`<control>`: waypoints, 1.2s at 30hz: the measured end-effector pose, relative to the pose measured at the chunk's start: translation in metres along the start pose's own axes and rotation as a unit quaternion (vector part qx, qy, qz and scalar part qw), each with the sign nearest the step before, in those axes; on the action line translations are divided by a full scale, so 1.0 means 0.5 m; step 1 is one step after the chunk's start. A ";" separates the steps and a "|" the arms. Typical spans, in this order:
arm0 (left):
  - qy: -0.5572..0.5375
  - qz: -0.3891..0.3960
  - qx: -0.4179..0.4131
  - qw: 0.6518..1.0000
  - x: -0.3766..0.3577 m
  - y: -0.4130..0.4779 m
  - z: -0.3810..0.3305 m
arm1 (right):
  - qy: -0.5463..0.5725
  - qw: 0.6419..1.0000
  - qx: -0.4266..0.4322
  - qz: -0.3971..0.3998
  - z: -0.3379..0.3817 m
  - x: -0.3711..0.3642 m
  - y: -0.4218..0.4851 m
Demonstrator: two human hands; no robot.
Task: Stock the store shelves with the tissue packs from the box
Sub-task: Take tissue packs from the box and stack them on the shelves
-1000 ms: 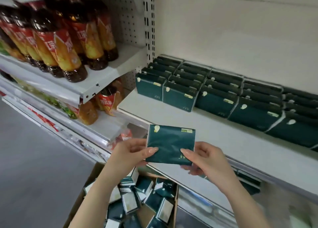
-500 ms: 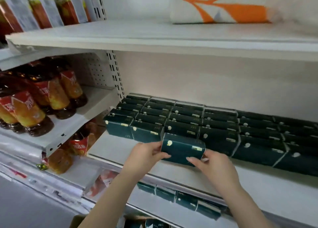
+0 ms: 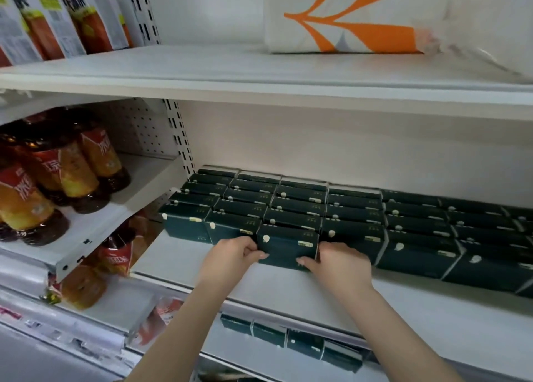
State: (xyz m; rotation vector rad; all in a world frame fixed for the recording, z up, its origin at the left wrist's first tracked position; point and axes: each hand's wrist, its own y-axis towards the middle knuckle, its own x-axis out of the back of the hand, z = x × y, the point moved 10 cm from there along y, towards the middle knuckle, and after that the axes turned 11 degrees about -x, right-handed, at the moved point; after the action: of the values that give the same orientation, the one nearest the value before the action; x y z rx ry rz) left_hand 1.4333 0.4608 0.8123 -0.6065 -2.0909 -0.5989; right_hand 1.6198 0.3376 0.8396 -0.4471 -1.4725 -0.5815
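Tea bottles (image 3: 57,180): stood on the neighbouring shelf at far left, well apart from the work.
Left hand (image 3: 230,255): curled round the pack's left edge, thumb laid on its front face.
Tissue pack (image 3: 288,249): held upright on the white shelf (image 3: 317,292), at the front of a column.
Handling: judged light, soft and slippery in its film wrap, so it is best pinched gently by both short edges.
Right hand (image 3: 343,263): curled at the right edge, thumb pressed low on the front.
Stocked rows (image 3: 418,217): ranged behind and to the right.

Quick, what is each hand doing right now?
Left hand: holding the tissue pack by its left edge.
Right hand: holding the same tissue pack by its right edge.
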 end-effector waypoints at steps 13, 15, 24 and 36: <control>0.000 0.008 0.030 1.000 -0.006 0.018 0.018 | -0.016 0.999 -0.046 -0.005 -0.004 0.001 0.009; 0.006 0.011 0.026 1.000 -0.003 0.017 0.016 | -0.016 0.999 -0.052 -0.001 -0.008 0.003 0.003; -0.024 -0.003 0.009 1.000 0.049 -0.077 0.038 | 0.042 0.998 -0.028 0.039 -0.002 0.040 -0.081; 0.075 0.003 0.002 0.997 0.231 -0.337 0.175 | 0.206 0.925 0.306 0.092 0.308 0.019 -0.232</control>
State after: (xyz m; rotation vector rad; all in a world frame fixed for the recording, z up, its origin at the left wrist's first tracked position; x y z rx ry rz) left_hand 1.2183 0.4082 0.8306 -0.5475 -1.9486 -0.6175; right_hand 1.4271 0.3398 0.8502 0.0360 -1.1105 -0.0363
